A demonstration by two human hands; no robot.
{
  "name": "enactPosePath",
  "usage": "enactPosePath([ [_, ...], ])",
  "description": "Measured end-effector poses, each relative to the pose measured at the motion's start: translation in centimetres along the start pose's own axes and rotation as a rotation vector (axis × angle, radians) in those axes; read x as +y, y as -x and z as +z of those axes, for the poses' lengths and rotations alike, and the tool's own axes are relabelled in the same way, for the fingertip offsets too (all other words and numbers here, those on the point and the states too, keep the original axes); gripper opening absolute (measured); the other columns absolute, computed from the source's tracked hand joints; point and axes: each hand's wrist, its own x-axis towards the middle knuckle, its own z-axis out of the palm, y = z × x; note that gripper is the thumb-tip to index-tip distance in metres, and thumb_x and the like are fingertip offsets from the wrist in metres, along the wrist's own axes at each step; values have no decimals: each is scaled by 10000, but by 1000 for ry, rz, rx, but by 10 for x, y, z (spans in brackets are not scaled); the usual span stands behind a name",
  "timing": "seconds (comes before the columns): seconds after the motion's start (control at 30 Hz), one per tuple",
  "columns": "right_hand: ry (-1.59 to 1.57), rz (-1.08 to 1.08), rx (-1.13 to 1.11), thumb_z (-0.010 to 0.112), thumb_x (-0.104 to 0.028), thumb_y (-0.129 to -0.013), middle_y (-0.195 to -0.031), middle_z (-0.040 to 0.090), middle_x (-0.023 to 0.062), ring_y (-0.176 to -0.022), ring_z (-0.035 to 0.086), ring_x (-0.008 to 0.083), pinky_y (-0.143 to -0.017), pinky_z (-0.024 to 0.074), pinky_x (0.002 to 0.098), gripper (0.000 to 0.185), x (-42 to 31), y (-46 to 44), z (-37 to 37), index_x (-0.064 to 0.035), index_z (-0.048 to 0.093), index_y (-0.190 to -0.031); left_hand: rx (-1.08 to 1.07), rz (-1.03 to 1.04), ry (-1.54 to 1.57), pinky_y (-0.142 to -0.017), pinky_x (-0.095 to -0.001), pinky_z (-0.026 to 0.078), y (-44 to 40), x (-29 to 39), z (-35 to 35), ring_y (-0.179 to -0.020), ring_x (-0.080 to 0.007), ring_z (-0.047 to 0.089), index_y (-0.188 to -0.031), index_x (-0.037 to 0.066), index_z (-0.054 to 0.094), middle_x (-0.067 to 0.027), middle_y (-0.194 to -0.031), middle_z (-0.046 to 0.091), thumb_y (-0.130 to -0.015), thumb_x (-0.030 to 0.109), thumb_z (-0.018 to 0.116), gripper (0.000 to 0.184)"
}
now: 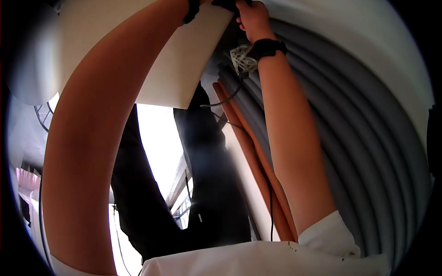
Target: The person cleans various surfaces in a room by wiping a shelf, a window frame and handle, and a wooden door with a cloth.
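Observation:
Both my arms reach forward to the top edge of the head view. My right hand (pixel 254 21), with a black band at its wrist, has its fingers curled closed at a dark, cloth-like piece (pixel 226 4), which is cut off by the edge. What exactly it is I cannot make out. Of my left hand only a sliver shows beyond its black wristband (pixel 191 11); its fingers are out of frame. Beneath both hands is a cream-coloured panel (pixel 170 83). A pale, wiry bundle (pixel 243 59) sits beside my right wrist.
Several long grey padded tubes (pixel 363 138) curve along the right side. Orange-brown tubes (pixel 251 152) run beside them, with a thin black cable (pixel 271 207) hanging over. My dark trouser legs (pixel 212 184) are below, with bright light between them. Pink material (pixel 28 179) shows at far left.

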Motion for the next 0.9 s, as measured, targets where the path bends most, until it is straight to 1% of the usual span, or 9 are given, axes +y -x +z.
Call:
enactPosePath([
  [0.07,-60,20,-12,657,-308,-887,-577,564,97,-460,537,214,-445,430,359,330,28,-17,6,6,579,-824,-64,-62,100,-666,-368,523,2,3,2,-698,-254,670,-940,-28,706,-174,-762,695,-764,206,742,295],
  [0.13,39,-436,307,685,-292,-865,-627,610,145,-578,596,296,-573,480,402,343,46,-17,13,37,587,-866,28,195,60,-666,-380,517,8,1,9,-690,-273,667,-957,-27,705,-182,-771,695,-763,200,743,301],
  [0.17,23,-338,278,701,-286,-852,-692,641,181,-696,616,337,-692,484,419,359,42,-9,8,57,593,-843,30,177,109,-642,-393,510,11,4,9,-668,-285,659,-910,-43,701,-196,-771,691,-752,228,757,319],
  [0.4,-72,-310,248,678,-289,-859,-676,648,196,-642,623,329,-638,479,439,375,24,36,23,56,612,-725,-24,-81,-190,-631,-401,507,28,-4,-5,-637,-316,655,-686,-42,675,-208,-668,657,-712,347,780,403],
  [0.47,-1,-212,265,722,-317,-824,-718,615,73,-659,596,129,-596,495,269,340,42,52,28,7,628,-863,1,-106,-189,-619,-407,504,49,-8,-3,-622,-324,653,-630,-38,663,-213,-618,631,-722,362,772,425],
  [0.53,-18,-288,310,730,-319,-824,-702,614,80,-609,590,138,-562,490,282,359,63,55,45,12,596,-853,-166,-106,-305,-694,-425,526,61,-23,-4,-753,-349,676,-839,8,716,-194,-773,686,-759,458,717,457],
  [0.67,-277,105,122,713,-230,-829,-695,596,129,-523,595,216,-493,485,357,330,49,116,49,28,523,-907,-125,-230,-247,-683,-424,527,107,-41,10,-718,-341,677,-761,4,714,-179,-707,678,-754,500,726,496],
  [0.7,-263,82,153,703,-215,-843,-680,580,112,-445,559,180,-404,450,327,314,59,128,54,23,513,-917,-161,-202,-290,-688,-431,526,114,-49,17,-729,-349,677,-760,2,713,-189,-726,680,-750,496,729,494],
  [0.9,-266,236,158,638,-226,-895,-754,624,137,-512,615,197,-447,492,325,277,90,208,82,5,520,-994,-178,-331,-221,-742,-454,523,197,-63,28,-834,-399,653,-838,2,692,-208,-813,679,-731,402,750,419],
])
